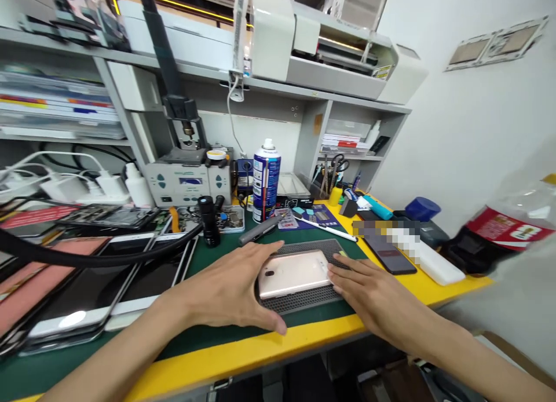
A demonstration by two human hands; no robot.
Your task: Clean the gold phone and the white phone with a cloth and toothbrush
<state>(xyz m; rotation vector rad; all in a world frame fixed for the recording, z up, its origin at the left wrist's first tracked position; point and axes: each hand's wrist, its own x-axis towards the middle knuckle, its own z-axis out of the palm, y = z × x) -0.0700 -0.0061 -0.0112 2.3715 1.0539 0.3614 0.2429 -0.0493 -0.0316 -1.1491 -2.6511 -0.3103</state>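
A pale gold smartphone (295,273) lies back up on a grey perforated mat (295,303), its camera at the left end. My left hand (232,286) curves round that left end, thumb and fingers spread wide apart. At the right end, my right hand (369,286) has its fingers stretched out, with the tips at the phone's edge. Neither hand grips the phone. Beyond the mat are a grey pen-like tool (260,229) and a white stick (325,227) with a dark tip.
A spray can (266,182) stands behind the mat, beside a hot-air station (189,182). Several tablets (82,280) and a black hose (108,257) crowd the left. A dark phone (388,251), a white bar (430,257) and a cola bottle (499,234) lie to the right.
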